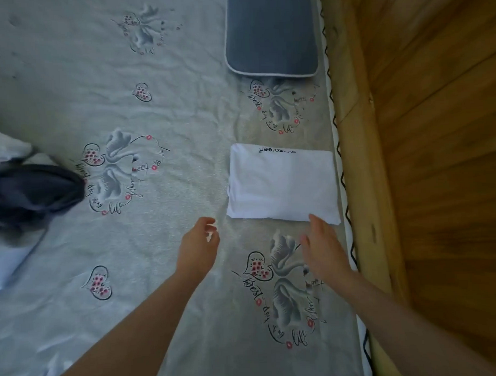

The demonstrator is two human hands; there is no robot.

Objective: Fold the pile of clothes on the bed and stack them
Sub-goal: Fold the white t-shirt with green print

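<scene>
Views: one only, the head camera, so no part of the scene is shared with another view.
Position: above the bed, on the person's head, over both forearms.
Direction: forward and steeply down onto the bedspread.
Lens: wide-angle; the wooden bed frame bends along the right side.
Nearness: close; the left hand and right hand sit low in the middle.
Ahead of the hands: the folded white shirt, with the grey pillow beyond it at the top edge.
Left of the left hand: the unfolded clothes, cut by the frame edge.
Right of the right hand: the wooden floor.
</scene>
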